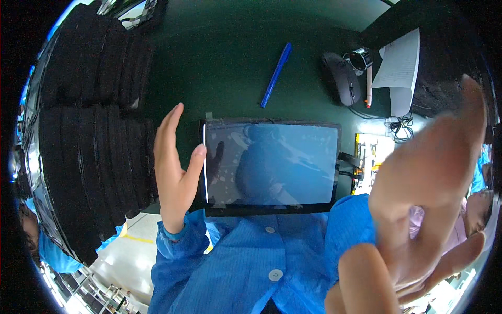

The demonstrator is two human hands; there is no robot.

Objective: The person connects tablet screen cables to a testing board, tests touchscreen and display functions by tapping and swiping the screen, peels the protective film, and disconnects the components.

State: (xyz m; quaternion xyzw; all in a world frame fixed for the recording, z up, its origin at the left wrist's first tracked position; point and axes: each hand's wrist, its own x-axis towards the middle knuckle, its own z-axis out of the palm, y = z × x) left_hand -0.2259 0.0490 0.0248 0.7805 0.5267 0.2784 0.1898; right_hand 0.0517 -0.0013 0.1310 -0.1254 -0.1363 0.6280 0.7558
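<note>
A flat display panel [272, 165] with a black frame lies on the dark green table in front of me. Its glossy face reflects a dark silhouette and pale streaks, and a bright white line runs down its left side. My left hand [178, 167] stands at the panel's left edge with fingers stretched up and the thumb tip at the frame; it holds nothing. Raised close to the camera on the right, my right hand [423, 172] looks large and slightly blurred. Its fingers are spread, and I see nothing in them. Black plugs [349, 165] join the panel's right side.
Black flat pieces [94, 157] stand in stacked rows at left. Beyond the panel lie a blue pen [276, 76], a black mouse [341, 78], a metal ring [358, 61], a pale pen [369, 86] and paper [397, 68]. Coiled cable [401, 128] sits at right. Other people appear at both rims.
</note>
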